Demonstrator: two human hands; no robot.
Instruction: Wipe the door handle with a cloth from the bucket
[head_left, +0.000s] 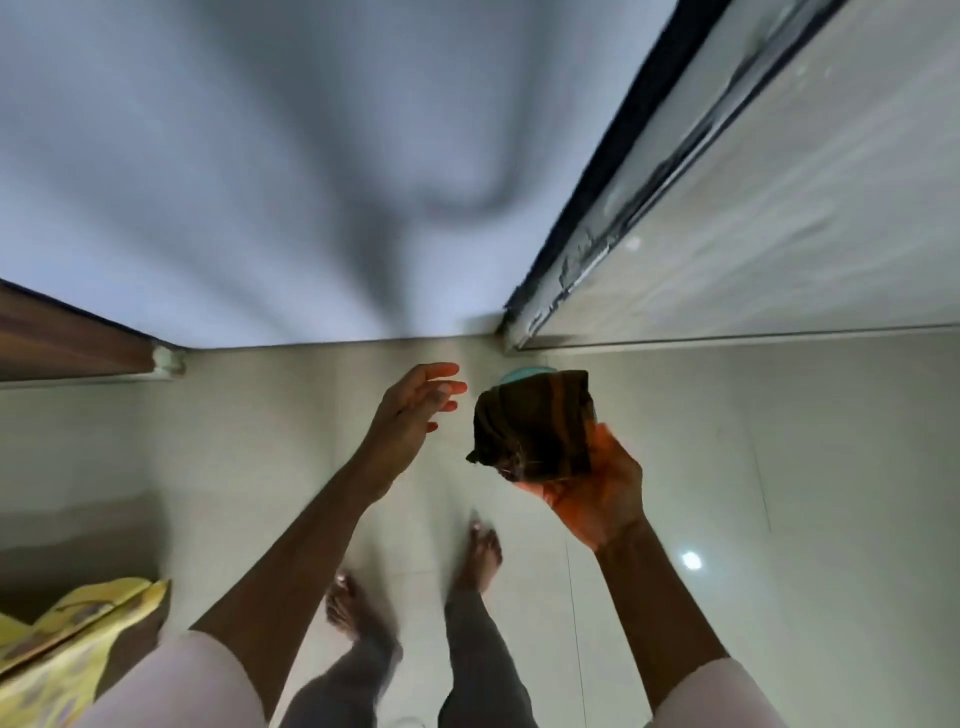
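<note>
My right hand (602, 488) holds a folded dark brown cloth (532, 423) up in front of me, palm upward. Just behind the cloth a sliver of a teal bucket rim (524, 371) shows on the floor; the cloth hides the bucket's other parts. My left hand (415, 405) hovers to the left of the cloth with its fingers spread, holding nothing and not touching the cloth. No door handle is visible in this view.
A white wall (260, 182) rises straight ahead. A dark-edged door frame (587, 234) runs up on the right, a brown wooden edge (67, 338) juts in at the left. Yellow patterned fabric (62, 649) lies at lower left. My bare feet stand on pale tiles (779, 467).
</note>
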